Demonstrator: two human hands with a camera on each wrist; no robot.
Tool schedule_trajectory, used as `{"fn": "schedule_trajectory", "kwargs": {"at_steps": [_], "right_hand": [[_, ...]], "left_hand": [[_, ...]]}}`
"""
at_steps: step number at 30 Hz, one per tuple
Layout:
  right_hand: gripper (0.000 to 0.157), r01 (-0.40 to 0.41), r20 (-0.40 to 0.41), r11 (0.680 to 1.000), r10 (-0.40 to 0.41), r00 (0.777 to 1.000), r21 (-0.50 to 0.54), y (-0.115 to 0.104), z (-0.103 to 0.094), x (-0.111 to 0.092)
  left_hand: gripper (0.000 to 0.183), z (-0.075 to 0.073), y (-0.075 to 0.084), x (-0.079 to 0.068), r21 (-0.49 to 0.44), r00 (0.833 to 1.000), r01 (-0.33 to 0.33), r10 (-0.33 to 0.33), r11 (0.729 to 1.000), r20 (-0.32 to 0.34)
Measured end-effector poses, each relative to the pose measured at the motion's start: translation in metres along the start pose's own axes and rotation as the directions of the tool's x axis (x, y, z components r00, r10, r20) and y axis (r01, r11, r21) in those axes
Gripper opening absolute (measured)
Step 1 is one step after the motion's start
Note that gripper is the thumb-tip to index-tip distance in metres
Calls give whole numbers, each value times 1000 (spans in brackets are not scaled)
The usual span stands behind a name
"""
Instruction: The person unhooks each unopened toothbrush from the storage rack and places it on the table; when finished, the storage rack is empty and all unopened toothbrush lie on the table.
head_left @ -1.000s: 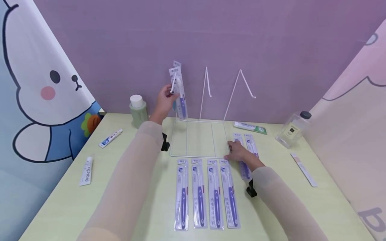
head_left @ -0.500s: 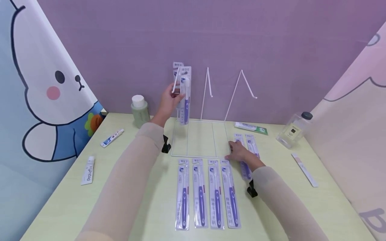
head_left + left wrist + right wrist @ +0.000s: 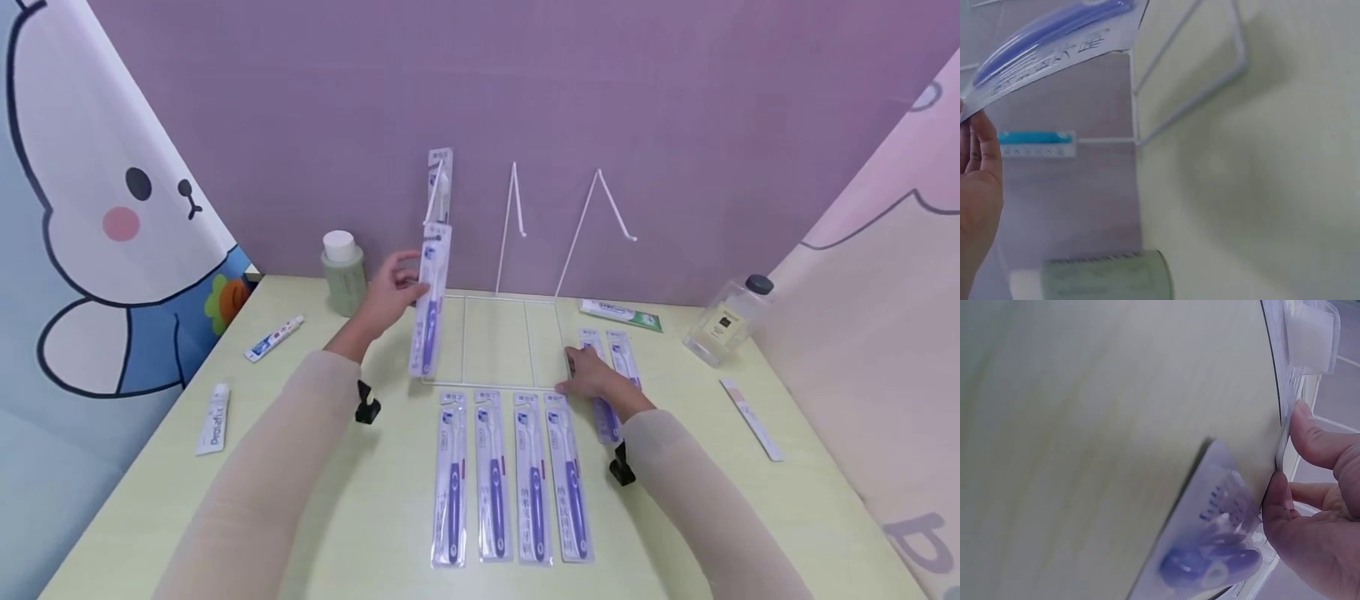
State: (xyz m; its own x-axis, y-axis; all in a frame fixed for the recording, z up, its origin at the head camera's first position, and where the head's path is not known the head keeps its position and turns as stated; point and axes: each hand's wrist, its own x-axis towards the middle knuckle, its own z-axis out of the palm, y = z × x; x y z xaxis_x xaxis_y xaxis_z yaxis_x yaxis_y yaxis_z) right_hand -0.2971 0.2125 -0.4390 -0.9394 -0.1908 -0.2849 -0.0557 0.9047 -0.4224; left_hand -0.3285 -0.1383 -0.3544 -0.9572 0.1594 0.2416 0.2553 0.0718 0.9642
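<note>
My left hand (image 3: 386, 293) pinches a packaged purple toothbrush (image 3: 431, 304) by its edge, tilted in front of the left hook (image 3: 432, 196) of a white wire display rack (image 3: 464, 342). Behind it, another packaged toothbrush (image 3: 442, 185) hangs on that hook; the left wrist view shows its teal handle (image 3: 1035, 137). At the rack's front right corner, my right hand (image 3: 592, 373) pinches the base wire between thumb and fingers. Several packaged toothbrushes (image 3: 495, 492) lie in a row before the rack. Two more packs (image 3: 624, 354) lie right of it, one partly under my right hand.
A green bottle (image 3: 344, 279) stands left of the rack. Toothpaste tubes (image 3: 273, 338) lie on the left side, and a green-and-white tube (image 3: 621, 315) lies behind the right hand. A glass bottle (image 3: 726, 323) and a narrow strip (image 3: 752, 419) are at right. Two hooks (image 3: 615, 204) hold nothing.
My left hand has drawn the held toothbrush forward off the left hook and lowered it toward the rack's base. The right hand stays at the base corner.
</note>
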Motion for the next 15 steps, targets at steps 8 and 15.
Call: {"fn": "schedule_trajectory", "kwargs": {"at_steps": [8,15], "right_hand": [[82,0,-1,1000,0,1000,-3,-1,0,0],[83,0,0,1000,0,1000,-2,0,1,0]], "left_hand": [[55,-34,-53,-20,104,983,183,-185,978,11],[55,-47,-81,-32,121,930,364,-367,923,0]]}}
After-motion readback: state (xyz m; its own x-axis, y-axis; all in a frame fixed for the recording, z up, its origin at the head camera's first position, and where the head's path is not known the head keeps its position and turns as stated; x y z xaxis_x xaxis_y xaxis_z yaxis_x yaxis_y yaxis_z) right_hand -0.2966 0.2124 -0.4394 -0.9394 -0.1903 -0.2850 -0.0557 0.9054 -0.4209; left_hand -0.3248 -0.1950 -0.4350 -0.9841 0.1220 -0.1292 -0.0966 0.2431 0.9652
